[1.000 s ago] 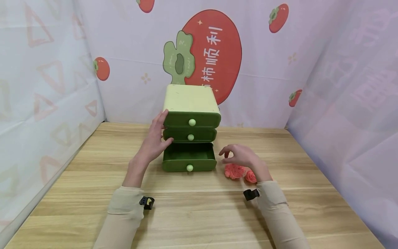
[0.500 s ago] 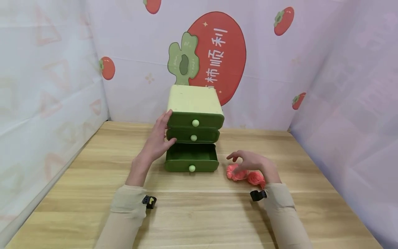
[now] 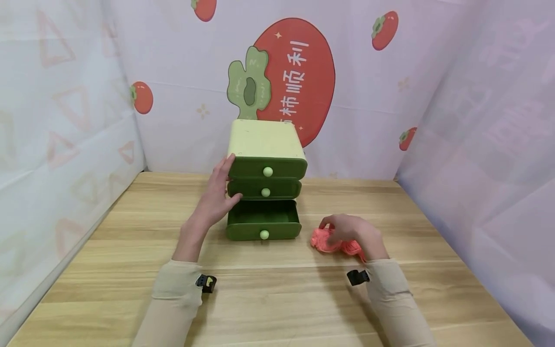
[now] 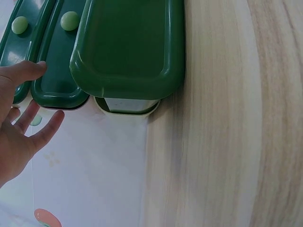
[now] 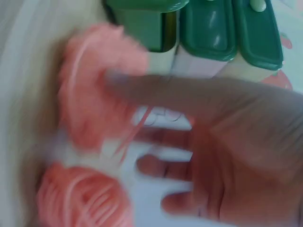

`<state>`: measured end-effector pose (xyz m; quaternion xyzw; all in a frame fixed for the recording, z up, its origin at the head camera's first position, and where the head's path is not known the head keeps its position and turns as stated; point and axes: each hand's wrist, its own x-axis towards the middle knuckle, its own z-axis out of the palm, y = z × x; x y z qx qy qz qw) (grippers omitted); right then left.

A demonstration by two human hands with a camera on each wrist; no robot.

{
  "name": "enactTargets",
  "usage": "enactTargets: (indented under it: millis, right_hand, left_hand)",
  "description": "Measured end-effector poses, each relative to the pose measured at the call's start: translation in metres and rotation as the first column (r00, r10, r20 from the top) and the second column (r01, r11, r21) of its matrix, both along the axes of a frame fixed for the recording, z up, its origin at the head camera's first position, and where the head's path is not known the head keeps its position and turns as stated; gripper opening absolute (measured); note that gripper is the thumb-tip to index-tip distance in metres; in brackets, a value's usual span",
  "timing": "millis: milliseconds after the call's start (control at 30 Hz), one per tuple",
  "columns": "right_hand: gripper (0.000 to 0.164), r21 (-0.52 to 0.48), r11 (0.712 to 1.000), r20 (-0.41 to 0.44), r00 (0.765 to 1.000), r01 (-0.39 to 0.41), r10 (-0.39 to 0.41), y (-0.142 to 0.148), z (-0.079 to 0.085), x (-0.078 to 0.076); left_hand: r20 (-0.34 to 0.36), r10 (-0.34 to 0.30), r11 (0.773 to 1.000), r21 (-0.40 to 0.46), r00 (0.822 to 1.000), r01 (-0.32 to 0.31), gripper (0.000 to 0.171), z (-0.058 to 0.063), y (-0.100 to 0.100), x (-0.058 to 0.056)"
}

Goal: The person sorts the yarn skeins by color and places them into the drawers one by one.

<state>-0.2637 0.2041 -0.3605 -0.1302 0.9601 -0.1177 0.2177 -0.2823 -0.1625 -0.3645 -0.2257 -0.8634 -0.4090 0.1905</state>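
Observation:
A small drawer cabinet (image 3: 266,140) with a cream top and green fronts stands on the table. Its bottom drawer (image 3: 243,233) is pulled out, and the inside shows bare. My left hand (image 3: 212,197) rests along the cabinet's left side, fingers extended and thumb near the middle drawer (image 3: 284,190). To the right of the cabinet, my right hand (image 3: 349,230) reaches over a coral knitted-looking yarn piece (image 3: 320,240). In the blurred right wrist view, the thumb overlaps that piece (image 5: 85,94) while the other fingers are spread. A coral yarn ball (image 5: 85,198) lies beside it, joined by a strand.
The wood-grain table (image 3: 277,299) extends in front and to both sides. A printed curtain (image 3: 186,135) with persimmon pictures closes off the back, with hanging cloth at left and right. Black straps with small devices (image 3: 357,277) sit at both wrists.
My right hand moves back from beside the open drawer, then lowers onto the yarn piece. My left hand stays on the cabinet's side. The head view shifts slightly.

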Motion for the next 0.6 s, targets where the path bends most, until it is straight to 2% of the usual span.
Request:
enactTargets:
  millis: [100,267,400,600]
  right_hand:
    - [0.037,-0.010,0.993,-0.081,0.990,-0.120,0.119,0.002,-0.008,-0.004]
    - [0.035,0.004,0.961,-0.216,0.938,-0.276,0.270,0.003,-0.020,-0.007]
    - [0.034,-0.001,0.940,-0.301,0.896,-0.342,0.326,0.005,-0.023,-0.006]
    - [0.029,-0.018,0.921,-0.397,0.848,-0.390,0.352,0.010,-0.025,-0.003]
  left_hand:
    - [0.004,0.006,1.000,-0.007,1.000,-0.006,0.104,0.001,0.001,0.001]
    - [0.013,0.004,1.000,-0.003,1.000,-0.004,0.103,0.001,0.002,0.002]
    - [0.009,0.004,1.000,0.003,1.000,-0.004,0.104,0.002,0.001,0.003]
    - [0.006,0.014,1.000,-0.010,1.000,-0.014,0.104,0.002,0.001,0.002]
